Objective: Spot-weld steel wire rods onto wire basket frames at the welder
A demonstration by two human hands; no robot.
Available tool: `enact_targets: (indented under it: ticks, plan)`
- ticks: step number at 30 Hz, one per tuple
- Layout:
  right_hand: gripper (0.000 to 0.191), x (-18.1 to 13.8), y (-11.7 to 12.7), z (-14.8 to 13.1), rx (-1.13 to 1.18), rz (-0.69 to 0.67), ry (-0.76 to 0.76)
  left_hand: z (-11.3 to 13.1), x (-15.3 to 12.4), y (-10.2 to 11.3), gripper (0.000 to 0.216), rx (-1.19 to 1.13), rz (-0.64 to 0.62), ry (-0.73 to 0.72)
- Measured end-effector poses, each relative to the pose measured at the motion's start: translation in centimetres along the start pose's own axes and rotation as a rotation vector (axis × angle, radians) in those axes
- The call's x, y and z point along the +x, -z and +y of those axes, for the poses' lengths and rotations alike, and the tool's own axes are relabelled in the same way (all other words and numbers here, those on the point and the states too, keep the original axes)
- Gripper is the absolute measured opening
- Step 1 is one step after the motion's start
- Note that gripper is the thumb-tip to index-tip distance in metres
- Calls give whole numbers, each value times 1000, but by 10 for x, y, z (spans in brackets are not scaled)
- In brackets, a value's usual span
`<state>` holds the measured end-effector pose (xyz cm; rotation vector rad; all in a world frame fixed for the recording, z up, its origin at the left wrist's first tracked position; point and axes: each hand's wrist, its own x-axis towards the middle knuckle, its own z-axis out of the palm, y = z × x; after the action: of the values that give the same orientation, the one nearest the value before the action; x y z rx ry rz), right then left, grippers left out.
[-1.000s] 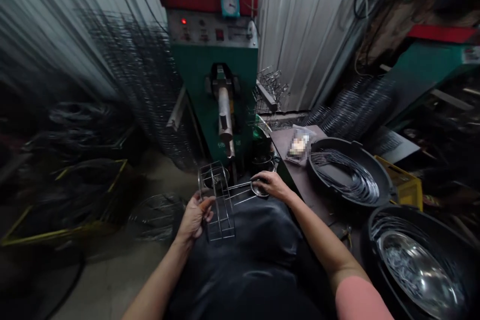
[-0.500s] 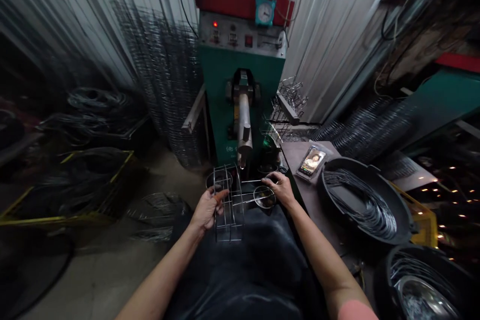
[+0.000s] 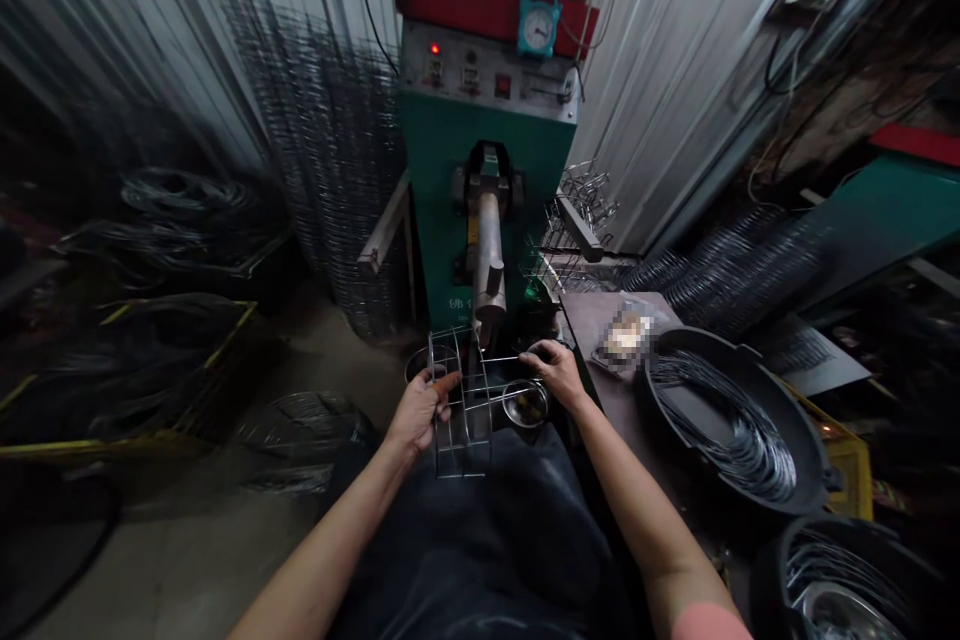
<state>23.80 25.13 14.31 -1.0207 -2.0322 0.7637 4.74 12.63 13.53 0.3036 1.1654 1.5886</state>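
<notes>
Both my hands hold a stainless wire rack low over my dark apron, just below the welding machine's metal arm. My left hand wraps its upright wire frame. My right hand grips a thin horizontal rod running from that frame towards a small round metal cup, which sits just below my fingers. A round wire ring shows at the rack's far end, near the arm's tip. Nothing shows the rack touching the arm.
A green welding machine with a clock on top stands ahead. Finished racks sit beside it. To my right, a bench holds a blurred phone and a black tub of wire rings. Rolled wire mesh stands at left.
My head has turned, shifting the whole scene in view. The rack now stands closer to the machine's arm, and both hands still hold it.
</notes>
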Motion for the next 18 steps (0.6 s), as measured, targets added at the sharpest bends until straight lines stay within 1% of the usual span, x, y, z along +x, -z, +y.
enact_targets:
  ticks: [12,18]
  plan:
    - [32,16,-3,13,42,22,-8,5,13,-5,52,11,-20,-1]
    - [30,20,-6,18,17,9,-23,6,18,-6,50,-9,-11,31]
